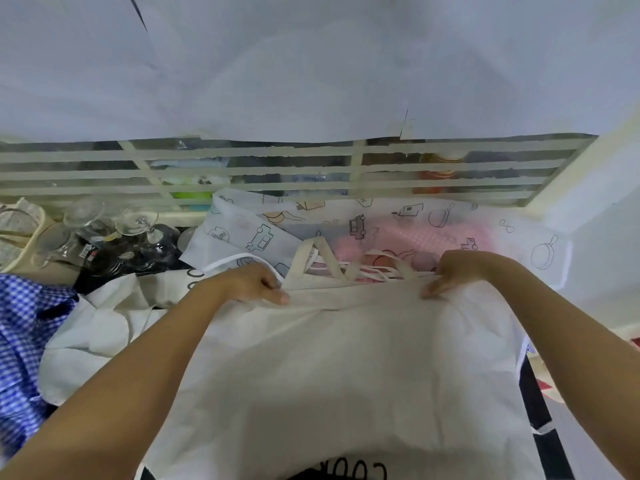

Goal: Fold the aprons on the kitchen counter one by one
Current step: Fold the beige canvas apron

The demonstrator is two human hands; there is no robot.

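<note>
Head view: left hand (254,284), right hand (457,270) fingers pinch cream apron (346,375) edge; lettering (360,473) cut off below.

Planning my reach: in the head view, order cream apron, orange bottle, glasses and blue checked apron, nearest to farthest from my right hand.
1. cream apron, in the grip of the right hand.
2. orange bottle, behind the grille.
3. glasses, back left.
4. blue checked apron, far left.

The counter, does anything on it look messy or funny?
Yes. The wine glasses at the left sit jumbled at tilted angles, right beside a crumpled blue checked apron. The straps of the cream apron lie tangled past its far edge.
</note>
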